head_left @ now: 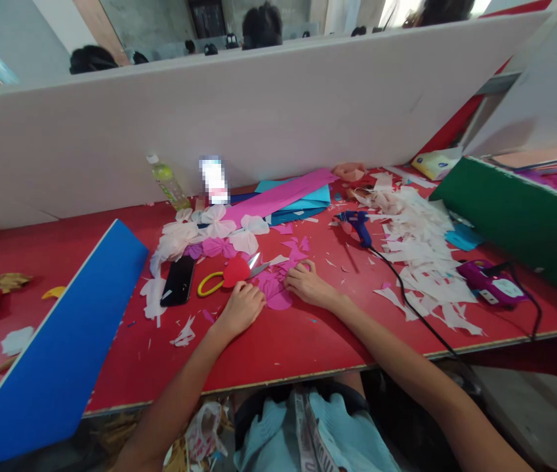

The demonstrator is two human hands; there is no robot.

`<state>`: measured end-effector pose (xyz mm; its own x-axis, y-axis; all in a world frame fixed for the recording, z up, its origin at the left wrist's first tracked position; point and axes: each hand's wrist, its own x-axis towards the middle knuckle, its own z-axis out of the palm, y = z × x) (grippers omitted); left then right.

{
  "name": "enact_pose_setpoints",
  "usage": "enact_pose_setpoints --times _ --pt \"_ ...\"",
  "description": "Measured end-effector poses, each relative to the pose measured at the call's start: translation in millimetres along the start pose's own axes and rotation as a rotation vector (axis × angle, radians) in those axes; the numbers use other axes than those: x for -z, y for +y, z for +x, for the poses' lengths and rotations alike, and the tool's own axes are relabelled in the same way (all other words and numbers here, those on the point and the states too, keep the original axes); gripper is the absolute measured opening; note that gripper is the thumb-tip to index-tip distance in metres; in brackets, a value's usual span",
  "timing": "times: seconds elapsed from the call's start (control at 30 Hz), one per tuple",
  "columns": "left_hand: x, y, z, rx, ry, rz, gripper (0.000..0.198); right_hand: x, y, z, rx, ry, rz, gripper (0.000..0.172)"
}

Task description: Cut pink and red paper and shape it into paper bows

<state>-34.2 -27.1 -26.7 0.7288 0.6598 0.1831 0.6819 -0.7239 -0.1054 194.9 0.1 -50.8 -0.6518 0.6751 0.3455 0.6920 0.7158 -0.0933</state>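
My left hand (pixel 241 309) lies on the red table (pixel 288 347), its fingertips at the edge of a cut magenta paper piece (pixel 273 294) and just below a red paper heart (pixel 236 271). That heart sits on scissors with yellow handles (pixel 209 284), whose blades point right toward my right hand (pixel 308 284). The fingers of my right hand rest on the magenta paper. Whether either hand pinches the paper is hidden. To the left lies a black smartphone (pixel 178 280), and white and pink paper flowers (pixel 214 233) sit beyond it.
White paper scraps (pixel 418 259) cover the table's right side, beside a blue glue gun (pixel 357 226) with a black cord. Blue board (pixel 56 334) lies left, green board (pixel 514 226) right. A white partition (pixel 239 118) runs behind a plastic bottle (pixel 167 183).
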Motion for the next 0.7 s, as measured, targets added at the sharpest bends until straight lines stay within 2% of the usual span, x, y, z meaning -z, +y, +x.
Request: enact_pose_setpoints --times 0.2,0.33,0.53,0.7 --pt "-0.5 2.0 -0.4 0.018 0.006 0.014 0.021 1.9 6.8 -1.2 -0.035 0.012 -0.027 0.027" --pt "-1.3 7.3 -0.3 0.072 0.025 0.038 0.019 6.8 4.1 -0.1 -0.100 0.053 0.051 0.024" --pt "-2.0 9.2 -0.2 0.098 0.027 0.024 0.017 8.6 -19.9 0.8 0.022 0.029 0.223 0.015" --pt "-3.2 7.9 -1.6 0.065 -0.057 0.010 0.020 6.1 -23.3 0.7 0.058 -0.031 0.206 0.016"
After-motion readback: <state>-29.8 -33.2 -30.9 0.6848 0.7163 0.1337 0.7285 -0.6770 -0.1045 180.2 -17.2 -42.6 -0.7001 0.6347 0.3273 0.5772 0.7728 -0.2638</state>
